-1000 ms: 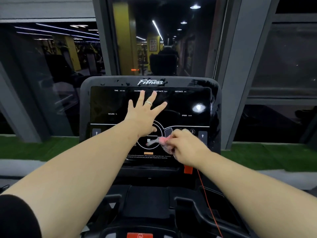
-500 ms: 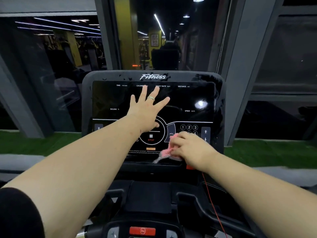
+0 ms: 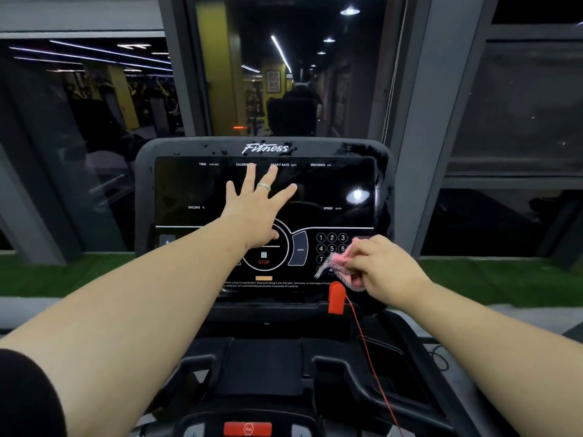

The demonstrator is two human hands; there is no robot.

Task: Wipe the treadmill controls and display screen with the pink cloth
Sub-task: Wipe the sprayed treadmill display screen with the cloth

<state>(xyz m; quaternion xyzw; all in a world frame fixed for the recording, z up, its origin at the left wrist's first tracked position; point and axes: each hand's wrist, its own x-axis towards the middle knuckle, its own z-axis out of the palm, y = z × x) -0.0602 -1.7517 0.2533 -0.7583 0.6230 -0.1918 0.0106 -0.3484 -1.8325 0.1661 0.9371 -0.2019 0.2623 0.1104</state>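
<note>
The right hand [image 3: 383,266] gripped the pink cloth [image 3: 342,268] in curled fingers, the cloth bunched and pressed against the number keypad [image 3: 331,247] at the lower right of the console. Half a second before, that hand and cloth had been further left and lower, by the warning text under the STOP button [image 3: 263,258]; a second before, they were over the round control itself. So the wipe had travelled rightward across the control strip, and the middle controls looked covered while the keypad was being done.

The left hand [image 3: 257,209] lay flat and spread on the display screen [image 3: 321,187], holding nothing, a ring [image 3: 263,186] on one finger. It had kept the same place across all three moments, bracing the console.

Just below the cloth hung the red safety key [image 3: 336,297] with its cord [image 3: 369,357]; the cloth's fringe was near it and could have snagged it.

The upper screen, under and around the left hand, seemed yet to be wiped, as did the arrow key at the far left.
</note>
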